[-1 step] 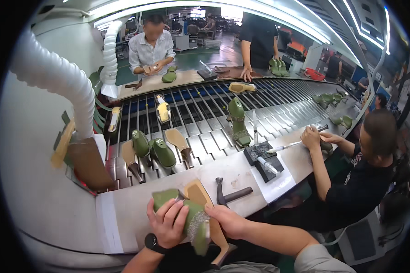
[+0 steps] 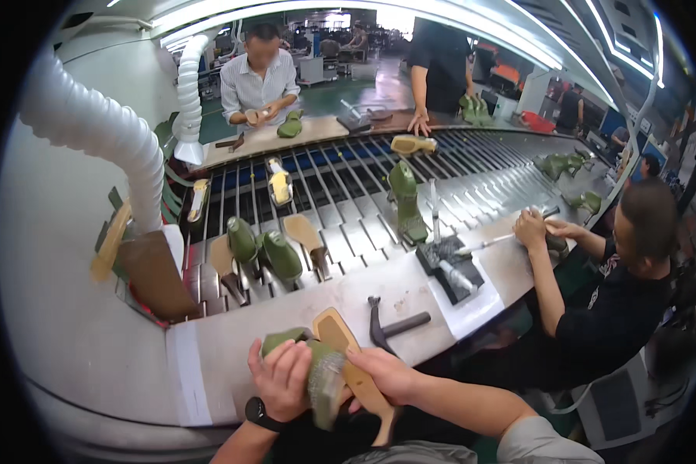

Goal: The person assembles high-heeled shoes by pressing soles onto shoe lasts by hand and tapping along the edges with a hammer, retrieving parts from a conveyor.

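Here, the left hand curls round a green shoe. The right hand pinches a tan sole, likely steadying it.

You have a smooth pale wall down the left side of the frame. Long white lights bend across the top, and thin lamps shine at the upper right. Green floor and a grey cabinet show near the upper middle.

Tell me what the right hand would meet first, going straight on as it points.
The right hand, holding the tan sole, would probably meet the green shoe upper in the left hand; depth unclear.
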Demonstrator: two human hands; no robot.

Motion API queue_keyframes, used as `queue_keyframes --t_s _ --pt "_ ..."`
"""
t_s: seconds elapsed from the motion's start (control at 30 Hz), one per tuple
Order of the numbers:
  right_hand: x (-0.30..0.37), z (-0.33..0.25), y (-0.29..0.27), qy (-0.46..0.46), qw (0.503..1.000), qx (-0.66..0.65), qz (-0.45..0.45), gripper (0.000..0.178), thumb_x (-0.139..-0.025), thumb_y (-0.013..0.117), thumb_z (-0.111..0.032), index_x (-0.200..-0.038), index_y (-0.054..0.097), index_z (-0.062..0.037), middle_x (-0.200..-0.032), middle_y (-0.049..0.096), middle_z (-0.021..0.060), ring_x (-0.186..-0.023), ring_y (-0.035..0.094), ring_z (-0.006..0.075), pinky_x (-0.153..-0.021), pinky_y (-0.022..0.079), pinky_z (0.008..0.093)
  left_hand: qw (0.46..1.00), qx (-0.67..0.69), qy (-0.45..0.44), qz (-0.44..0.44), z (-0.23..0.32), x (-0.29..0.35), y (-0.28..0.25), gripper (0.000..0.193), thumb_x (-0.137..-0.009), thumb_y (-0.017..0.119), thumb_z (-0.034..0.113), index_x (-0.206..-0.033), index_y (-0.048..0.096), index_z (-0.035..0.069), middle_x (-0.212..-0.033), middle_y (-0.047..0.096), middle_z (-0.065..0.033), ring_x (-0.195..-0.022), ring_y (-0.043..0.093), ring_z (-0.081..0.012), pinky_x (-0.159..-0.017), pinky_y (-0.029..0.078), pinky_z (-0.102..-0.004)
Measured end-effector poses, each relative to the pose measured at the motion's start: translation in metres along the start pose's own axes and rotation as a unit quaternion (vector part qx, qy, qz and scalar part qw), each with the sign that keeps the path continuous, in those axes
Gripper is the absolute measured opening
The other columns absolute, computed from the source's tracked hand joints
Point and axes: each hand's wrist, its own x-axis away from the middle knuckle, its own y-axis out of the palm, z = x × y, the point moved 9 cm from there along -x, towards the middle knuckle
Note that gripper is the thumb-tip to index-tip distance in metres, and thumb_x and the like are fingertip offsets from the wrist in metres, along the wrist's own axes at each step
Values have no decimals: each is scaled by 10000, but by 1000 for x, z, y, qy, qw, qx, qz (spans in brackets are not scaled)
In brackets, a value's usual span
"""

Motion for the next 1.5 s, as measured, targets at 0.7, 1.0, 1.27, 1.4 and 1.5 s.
queue_keyframes --t_s 0.7,1.0,1.27,1.4,1.5 --pt "-68 -80 -28 -361 868 290 179 505 -1069 624 -387 -1254 661 81 -1198 720 234 -1140 691 297 -991 537 411 545 594 -502 313 -103 172 9 715 -1030 605 623 -1456 538 54 -1371 651 -129 -1249 639 -278 -1102 504 -455" --pt "-73 -20 -1 -303 932 162 117 493 -1123 568 -315 -730 593 -17 -559 439 -47 -488 373 35 -450 267 251 548 606 -502 282 -95 161 4 821 -997 597 695 -1478 506 37 -1344 660 -154 -1187 675 -268 -1033 563 -450" --pt "-75 -18 -6 -244 933 206 164 338 -1039 678 -245 -810 615 -5 -643 532 -8 -531 472 66 -493 359 263 533 628 -501 264 -96 131 5 780 -1000 636 650 -1487 509 54 -1364 668 -98 -1201 677 -225 -1035 563 -416" --pt "-38 -38 12 -445 741 448 230 229 -942 759 -148 -1013 645 38 -1128 672 200 -978 694 269 -859 553 374 558 614 -491 266 -102 90 9 628 -1008 672 458 -1430 561 6 -1292 706 -109 -1166 695 -237 -1047 549 -414" --pt "-22 -32 0 -416 692 545 226 181 -942 727 -63 -1082 658 29 -1500 504 309 -1313 591 426 -1080 479 448 578 635 -456 233 -110 72 19 587 -1026 637 432 -1420 571 3 -1324 698 -109 -1202 680 -233 -1060 534 -406"
